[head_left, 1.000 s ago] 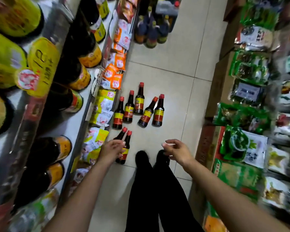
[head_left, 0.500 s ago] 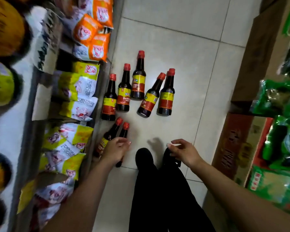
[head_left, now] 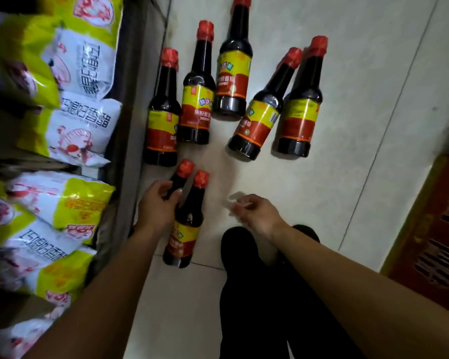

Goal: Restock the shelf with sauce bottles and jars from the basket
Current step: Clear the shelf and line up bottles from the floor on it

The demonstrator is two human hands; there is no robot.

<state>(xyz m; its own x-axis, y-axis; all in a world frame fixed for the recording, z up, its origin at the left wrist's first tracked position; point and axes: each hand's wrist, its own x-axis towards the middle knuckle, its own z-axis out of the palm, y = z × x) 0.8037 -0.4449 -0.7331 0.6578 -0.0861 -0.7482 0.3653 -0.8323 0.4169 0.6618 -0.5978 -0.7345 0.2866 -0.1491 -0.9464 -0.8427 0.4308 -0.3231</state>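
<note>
- Down on the floor tiles (head_left: 347, 125), at the foot of the shelf (head_left: 130, 125): seven dark sauce bottles with red caps, none on the visible shelf level. Basket not in view.
- Left hand (head_left: 156, 206) wraps fingers and thumb round the neck of the near-left bottle (head_left: 185, 169) — its body is hidden behind the hand.
- Second near bottle (head_left: 187, 229) stands just beside it, necks close. Can't tell if the thumb touches it too.
- Right hand (head_left: 257, 213) hangs over bare tile, fingers loosely curled. Looks empty, but the fingertips are blurred.
- Other five bottles (head_left: 197, 99) are grouped farther out; one looks tilted toward its right neighbour.
- Step, my read: pickup, one bottle gripped and not lifted.
- Next calls for: right hand onto the second neck, lift both clear of each other, then find a gap — this shelf level is packed with pouches (head_left: 81, 125).
</note>
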